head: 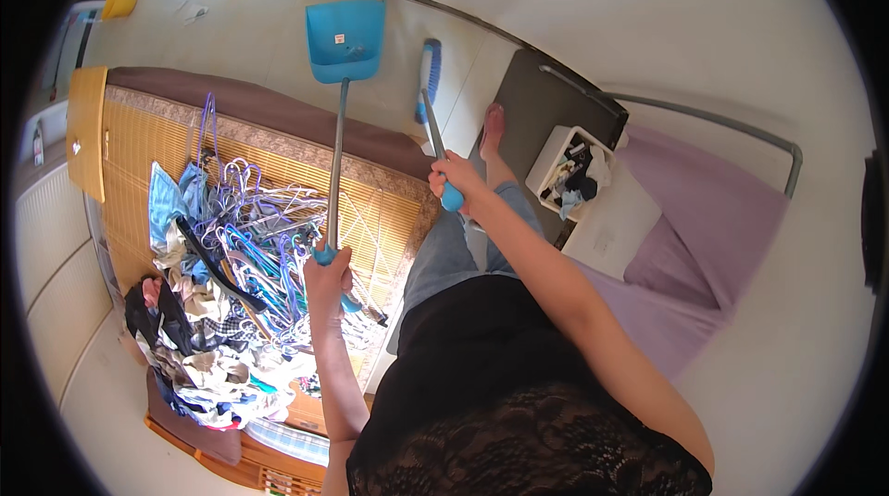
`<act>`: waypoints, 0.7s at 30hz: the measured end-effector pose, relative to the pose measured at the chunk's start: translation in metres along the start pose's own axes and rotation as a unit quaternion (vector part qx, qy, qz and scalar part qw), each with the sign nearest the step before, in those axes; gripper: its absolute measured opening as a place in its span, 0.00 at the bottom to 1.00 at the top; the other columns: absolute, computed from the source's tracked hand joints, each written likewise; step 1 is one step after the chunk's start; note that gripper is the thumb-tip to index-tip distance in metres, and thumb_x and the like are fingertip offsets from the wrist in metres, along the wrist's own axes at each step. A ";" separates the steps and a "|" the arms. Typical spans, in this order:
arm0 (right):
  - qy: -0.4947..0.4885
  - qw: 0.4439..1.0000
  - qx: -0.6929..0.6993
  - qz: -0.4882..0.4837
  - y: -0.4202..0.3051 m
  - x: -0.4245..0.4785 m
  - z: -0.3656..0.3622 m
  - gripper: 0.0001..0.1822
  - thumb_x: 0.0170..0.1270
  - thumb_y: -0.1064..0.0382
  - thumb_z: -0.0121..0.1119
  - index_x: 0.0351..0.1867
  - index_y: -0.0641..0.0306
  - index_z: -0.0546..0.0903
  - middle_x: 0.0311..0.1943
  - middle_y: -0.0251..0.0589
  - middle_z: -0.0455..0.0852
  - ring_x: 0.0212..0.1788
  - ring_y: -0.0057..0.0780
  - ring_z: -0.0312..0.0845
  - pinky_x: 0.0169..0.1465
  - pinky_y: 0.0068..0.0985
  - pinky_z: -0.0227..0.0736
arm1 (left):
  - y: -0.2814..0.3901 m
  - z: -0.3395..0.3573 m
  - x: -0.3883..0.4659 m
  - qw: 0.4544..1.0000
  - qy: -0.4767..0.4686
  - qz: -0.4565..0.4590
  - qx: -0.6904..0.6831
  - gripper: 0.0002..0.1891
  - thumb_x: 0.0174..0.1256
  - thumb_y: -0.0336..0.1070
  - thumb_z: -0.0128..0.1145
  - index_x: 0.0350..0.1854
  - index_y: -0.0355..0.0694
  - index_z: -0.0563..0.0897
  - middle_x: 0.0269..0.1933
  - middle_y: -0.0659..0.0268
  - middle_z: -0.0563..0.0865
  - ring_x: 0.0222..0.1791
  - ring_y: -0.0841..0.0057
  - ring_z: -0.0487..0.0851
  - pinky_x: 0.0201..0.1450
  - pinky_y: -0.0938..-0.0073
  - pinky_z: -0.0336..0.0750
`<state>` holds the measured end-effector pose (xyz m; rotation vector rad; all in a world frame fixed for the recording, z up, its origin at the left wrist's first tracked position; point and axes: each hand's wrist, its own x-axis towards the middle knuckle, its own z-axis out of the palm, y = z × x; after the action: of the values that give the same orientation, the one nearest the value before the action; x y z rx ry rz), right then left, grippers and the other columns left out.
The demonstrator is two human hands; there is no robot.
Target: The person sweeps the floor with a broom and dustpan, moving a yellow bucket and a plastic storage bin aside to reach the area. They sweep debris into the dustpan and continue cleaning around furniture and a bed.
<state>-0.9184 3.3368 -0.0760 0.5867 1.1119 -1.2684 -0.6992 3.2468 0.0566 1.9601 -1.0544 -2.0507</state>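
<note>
My left hand [328, 280] is closed round the blue grip of a long-handled blue dustpan [345, 41]. The dustpan's metal handle crosses over the bed, and its pan is at the tiled floor, with a little debris inside. In my right hand [460, 180] is the handle of a broom, just above its blue rounded end. The broom head [429, 79], with blue bristles, is at the floor to the right of the dustpan, the two apart.
A bed with a bamboo mat [271, 155] bears a heap of hangers [278, 253] and clothes [208, 371]. A white bin [538, 183] holding small items stands right of my legs, near a lilac cloth [701, 218]. Paper scraps [196, 14] and a yellow bucket [120, 2] are at the far left.
</note>
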 end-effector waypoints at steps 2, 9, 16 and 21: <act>-0.031 0.999 0.026 0.029 -0.027 0.016 0.006 0.08 0.56 0.74 0.46 0.35 0.62 0.62 0.16 0.37 0.66 0.13 0.24 0.64 0.15 0.23 0.60 | 0.008 0.010 -0.001 0.999 0.028 0.003 -0.032 0.18 0.57 0.28 0.56 0.50 0.30 0.73 0.13 0.75 0.67 0.09 0.89 0.61 0.11 0.86 0.54; -0.070 0.990 -0.110 0.047 -0.116 0.022 -0.029 0.26 0.60 0.72 0.46 0.61 0.58 0.59 0.20 0.31 0.68 0.14 0.16 0.61 0.15 0.14 0.57 | 0.029 0.063 0.010 0.991 0.085 -0.014 -0.107 0.15 0.56 0.28 0.56 0.46 0.30 0.74 0.13 0.74 0.67 0.09 0.89 0.63 0.10 0.86 0.55; 0.033 0.977 -0.200 0.060 -0.180 -0.044 -0.088 0.42 0.55 0.73 0.47 0.70 0.60 0.39 0.17 0.38 0.70 0.14 0.23 0.65 0.15 0.21 0.60 | 0.057 0.115 0.022 0.982 0.121 -0.004 -0.143 0.07 0.54 0.29 0.56 0.34 0.34 0.73 0.14 0.75 0.67 0.11 0.89 0.62 0.12 0.87 0.56; 0.032 0.977 -0.202 0.061 -0.201 -0.004 -0.049 0.20 0.55 0.75 0.46 0.50 0.62 0.61 0.16 0.36 0.67 0.14 0.23 0.64 0.15 0.23 0.62 | 0.071 0.141 0.019 0.971 0.129 -0.004 -0.203 0.05 0.55 0.28 0.55 0.32 0.35 0.74 0.14 0.75 0.67 0.10 0.90 0.62 0.12 0.87 0.54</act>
<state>-1.1236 3.3287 -0.0480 0.3833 1.3237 -0.8877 -0.8572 3.2391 0.0681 1.9394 -0.5230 -1.7738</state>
